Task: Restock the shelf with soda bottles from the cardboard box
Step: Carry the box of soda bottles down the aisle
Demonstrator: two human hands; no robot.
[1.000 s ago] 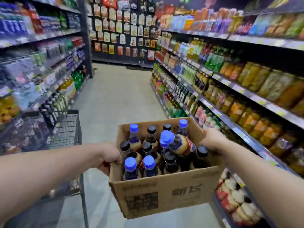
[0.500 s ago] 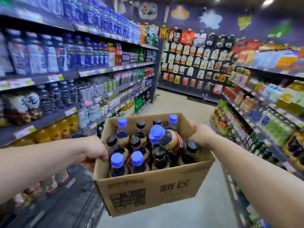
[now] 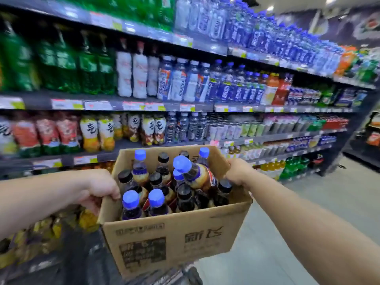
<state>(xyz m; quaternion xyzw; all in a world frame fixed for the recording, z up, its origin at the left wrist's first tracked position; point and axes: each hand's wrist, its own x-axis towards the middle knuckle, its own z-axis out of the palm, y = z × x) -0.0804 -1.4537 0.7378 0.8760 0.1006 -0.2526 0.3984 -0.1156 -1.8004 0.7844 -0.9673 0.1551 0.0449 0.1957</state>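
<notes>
I carry an open cardboard box [image 3: 174,241] in front of me, held off the ground. My left hand [image 3: 98,188] grips its left wall and my right hand [image 3: 238,171] grips its right wall. Inside stand several dark soda bottles [image 3: 156,200] with blue or black caps; one blue-capped bottle [image 3: 193,171] lies tilted on top of the others. Ahead and to the left runs a tall drinks shelf [image 3: 185,108] packed with bottles on every level.
A shopping cart's rim [image 3: 164,274] shows just below the box. The aisle floor [image 3: 329,202] opens to the right. A dark end display [image 3: 366,140] stands at the far right, past the shelf's end.
The view has swung left from the aisle and the right-hand shelves to face the left drinks shelf. Both hands keep the same hold on the box, which has come along.
</notes>
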